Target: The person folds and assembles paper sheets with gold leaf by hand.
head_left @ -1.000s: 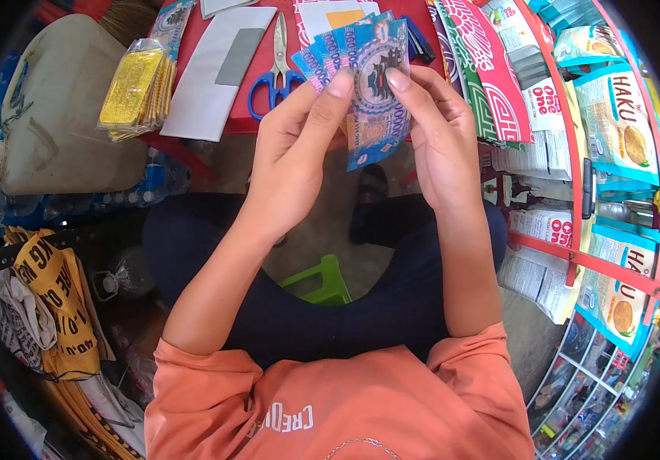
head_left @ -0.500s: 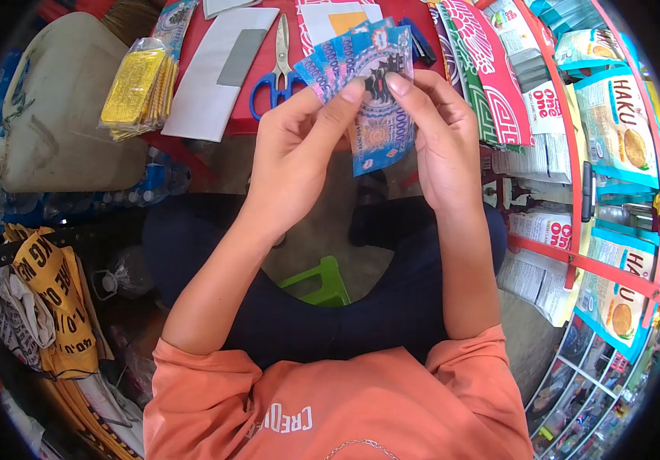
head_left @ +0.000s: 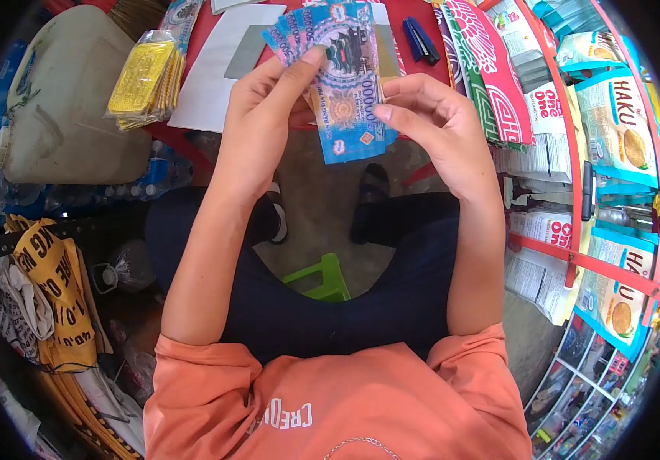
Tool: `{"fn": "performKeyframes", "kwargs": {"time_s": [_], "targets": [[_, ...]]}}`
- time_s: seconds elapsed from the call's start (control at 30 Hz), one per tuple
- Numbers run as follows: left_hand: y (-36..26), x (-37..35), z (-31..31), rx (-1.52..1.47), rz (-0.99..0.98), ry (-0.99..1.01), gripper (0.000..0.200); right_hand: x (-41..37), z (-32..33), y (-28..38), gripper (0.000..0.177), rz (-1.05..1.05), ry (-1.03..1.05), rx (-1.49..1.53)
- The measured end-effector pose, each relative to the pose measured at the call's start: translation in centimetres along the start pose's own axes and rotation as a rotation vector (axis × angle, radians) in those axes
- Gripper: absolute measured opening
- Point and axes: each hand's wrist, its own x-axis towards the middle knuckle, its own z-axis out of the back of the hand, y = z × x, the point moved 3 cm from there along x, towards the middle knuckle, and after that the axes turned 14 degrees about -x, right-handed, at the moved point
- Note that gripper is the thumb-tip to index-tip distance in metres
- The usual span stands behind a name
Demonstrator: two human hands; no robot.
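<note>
A fan of several blue printed paper money notes (head_left: pixel 345 96) is spread above the near edge of the red table. My left hand (head_left: pixel 268 96) is closed around their left side, its thumb pressed on the front note. With thumb and fingers, my right hand (head_left: pixel 429 115) pinches the right edge of that front note. Behind the notes lie white paper sheets (head_left: pixel 211 92) with a grey strip (head_left: pixel 247 54). A dark blue stapler (head_left: pixel 420 40) rests on the table to the right of the notes.
At left on the table are gold plastic-wrapped packs (head_left: pixel 142 84), near a large plastic jug (head_left: pixel 77 107). Pink and green printed packets (head_left: pixel 491 77) line the right, beside a red rack of snack bags (head_left: pixel 621 115). A green stool (head_left: pixel 322 277) shows below.
Both hands have moved apart, the left one going left with the notes. My right hand has slid down to the front note's right edge. The blue-handled scissors are now hidden.
</note>
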Motion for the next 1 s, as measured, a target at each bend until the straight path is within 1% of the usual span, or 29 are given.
{"fn": "performKeyframes", "kwargs": {"time_s": [0.07, 0.17, 0.23, 0.3, 0.37, 0.47, 0.5, 0.6, 0.7, 0.8, 1.0], "targets": [[0.2, 0.2, 0.3, 0.044, -0.004, 0.001, 0.031, 0.0, 0.0, 0.0, 0.03, 0.021, -0.03, 0.008], [-0.7, 0.3, -0.9, 0.143, -0.28, -0.092, 0.032, 0.2, 0.3, -0.1, 0.034, 0.019, -0.127, -0.004], [-1.3, 0.2, -1.7, 0.36, -0.419, -0.075, 0.052, 0.5, 0.6, -0.6, 0.038, -0.009, -0.188, -0.069], [-1.5, 0.2, -1.6, 0.623, -0.513, -0.033, 0.054, 1.0, 1.3, -1.6, 0.041, -0.047, -0.23, -0.185], [-1.3, 0.3, 0.3, 0.93, -0.558, 0.029, 0.034, 1.4, 1.5, -2.4, 0.044, -0.042, -0.253, -0.215], [-0.1, 0.1, 0.5, 1.139, -0.587, 0.2, 0.034, 1.6, 1.6, -2.6, 0.046, -0.046, -0.267, -0.26], [0.3, 0.0, 0.3, 1.19, -0.58, 0.218, 0.034, 1.7, 1.6, -2.6, 0.046, -0.049, -0.269, -0.276], [1.0, -0.3, -0.1, 1.194, -0.537, 0.256, 0.036, 2.2, 1.6, -3.2, 0.048, -0.029, -0.286, -0.336], [1.5, -0.8, -0.6, 1.226, -0.533, 0.312, 0.04, 2.7, 1.7, -3.8, 0.049, -0.008, -0.267, -0.459], [2.3, -1.0, -0.8, 1.282, -0.486, 0.365, 0.045, 2.8, 1.4, -4.2, 0.048, -0.013, -0.256, -0.481], [3.2, -1.3, -1.0, 1.333, -0.433, 0.402, 0.048, 2.6, 1.3, -3.9, 0.046, -0.039, -0.262, -0.549]]}}
